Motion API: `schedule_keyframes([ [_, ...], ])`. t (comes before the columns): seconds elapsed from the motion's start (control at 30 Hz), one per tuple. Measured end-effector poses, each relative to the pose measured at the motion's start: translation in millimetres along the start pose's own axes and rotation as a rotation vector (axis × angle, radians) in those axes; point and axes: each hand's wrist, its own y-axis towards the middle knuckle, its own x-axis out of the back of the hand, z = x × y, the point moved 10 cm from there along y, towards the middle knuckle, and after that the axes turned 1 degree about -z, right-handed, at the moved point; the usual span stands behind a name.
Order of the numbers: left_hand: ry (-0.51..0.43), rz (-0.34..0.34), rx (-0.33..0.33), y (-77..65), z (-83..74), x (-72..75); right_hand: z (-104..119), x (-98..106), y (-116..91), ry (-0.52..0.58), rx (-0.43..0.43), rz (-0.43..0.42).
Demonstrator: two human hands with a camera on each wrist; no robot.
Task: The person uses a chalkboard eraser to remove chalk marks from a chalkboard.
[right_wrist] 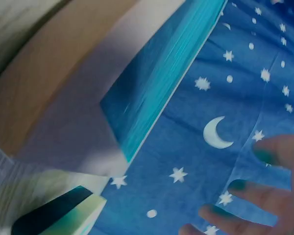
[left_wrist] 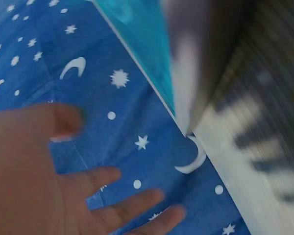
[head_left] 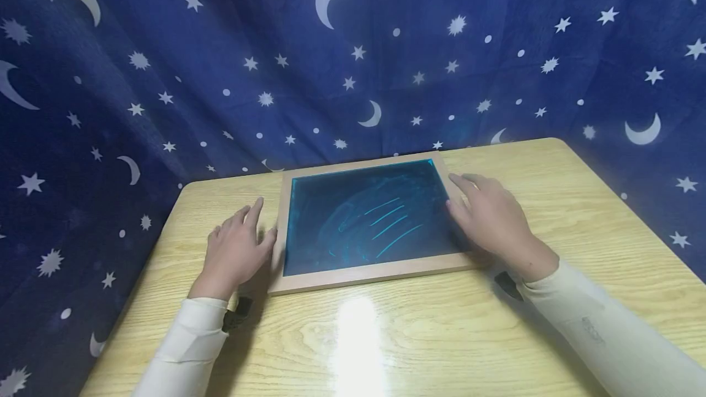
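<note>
A wooden-framed drawing board (head_left: 331, 213) lies flat on the table, its dark surface marked with glowing cyan strokes. Beside the left edge of its frame is my left hand (head_left: 236, 253), fingers extended and spread. In the left wrist view, the left hand (left_wrist: 73, 181) holds nothing, and the frame appears apart from it and blurred. My right hand (head_left: 493, 219) hovers by the right edge, partly covering the frame and its lower right corner. The right wrist view shows the loosely spread fingers of this right hand (right_wrist: 255, 196) holding nothing, to the right of the board's frame (right_wrist: 83, 112).
The light wood table (head_left: 441, 336) carries the board toward its back edge. Behind it and to the sides hangs a blue curtain (head_left: 309, 54) with moons and stars. A dark and pale green thing (right_wrist: 54, 215) of unclear kind shows low in the right wrist view.
</note>
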Motion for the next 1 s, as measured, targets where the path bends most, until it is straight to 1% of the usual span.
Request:
schedule_keyframes([
  [0.07,-0.029,0.021,0.010,2.9,0.2,-5.0,-10,2,3,0.052,-0.036,-0.023],
  [0.13,-0.057,0.047,0.027,6.7,2.2,-11.5,-23,-1,6,0.082,-0.080,-0.009],
  [0.17,-0.074,0.068,0.042,8.7,4.2,-16.0,-30,-4,7,0.091,-0.102,0.010],
  [0.23,-0.113,0.134,0.074,11.8,9.3,-28.5,-45,-9,8,0.098,-0.150,0.054],
  [0.33,-0.146,0.210,0.099,14.9,15.8,-45.5,-66,-18,6,0.095,-0.207,0.126],
  [0.4,-0.174,0.246,0.108,15.9,19.2,-54.9,-77,-24,4,0.090,-0.230,0.170],
  [0.47,-0.199,0.257,0.103,16.6,20.7,-60.5,-85,-30,1,0.082,-0.244,0.216],
  [0.6,-0.236,0.278,0.073,16.4,21.3,-69.0,-90,-41,-4,0.082,-0.233,0.284],
  [0.67,-0.236,0.282,0.050,16.1,20.8,-71.1,-90,-45,-5,0.083,-0.215,0.308],
  [0.87,-0.233,0.282,0.021,15.3,20.4,-72.0,-89,-54,-8,0.063,-0.168,0.336],
  [1.0,-0.231,0.282,0.022,14.7,20.1,-73.2,-90,-55,-9,0.058,-0.153,0.338],
])
